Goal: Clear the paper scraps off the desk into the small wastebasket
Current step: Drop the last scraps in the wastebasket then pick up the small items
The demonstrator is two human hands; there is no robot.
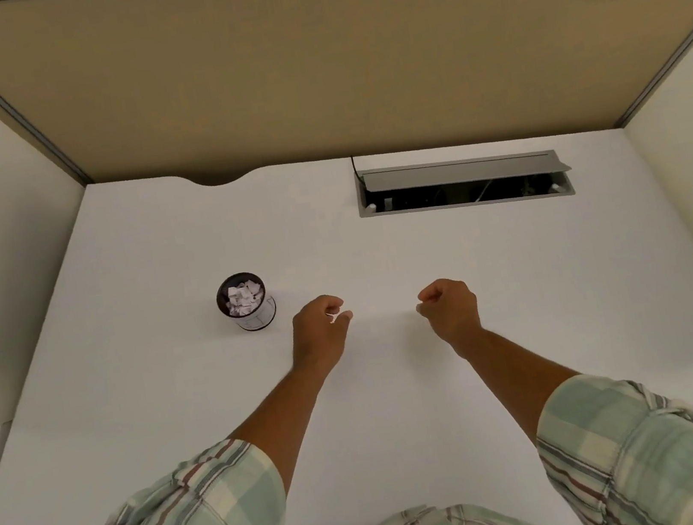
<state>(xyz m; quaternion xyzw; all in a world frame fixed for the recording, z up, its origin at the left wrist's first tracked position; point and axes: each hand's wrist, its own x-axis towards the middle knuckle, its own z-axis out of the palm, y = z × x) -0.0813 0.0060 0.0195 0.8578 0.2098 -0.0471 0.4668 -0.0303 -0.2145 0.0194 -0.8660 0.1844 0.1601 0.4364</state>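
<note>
Plaid sleeves (203,522) fill the bottom of the view, both forearms running up over the white desk (403,411) toward the bin (247,302), and that bin is the mark for everything here.

Grip first. Left hand (318,327) is curled, thumb and forefinger pinched on a tiny white scrap (331,317) that just peeps out between them; what else the palm may hold cannot be told. Right hand (450,307) is curled into a loose fist too, thumb tucked toward the fingers, and whether any paper sits inside it is not visible.

Now the relation that matters: the bin stands just beyond and to the left of the left hand, close by but not touching, its dark mouth facing up and already well filled with white scraps. The left hand is plainly the nearer one; the right hand lies well to the right of the bin, with the left hand between them. The likely call is a short carry up and leftward over the rim, then a release. The scrap is too small to give it any long axis.

Hard to read: white paper on a white desk. No loose scraps show anywhere around the bin, yet pale bits could hide there. Far right of the bin, the cable hatch (463,184) stands open, dark inside.
</note>
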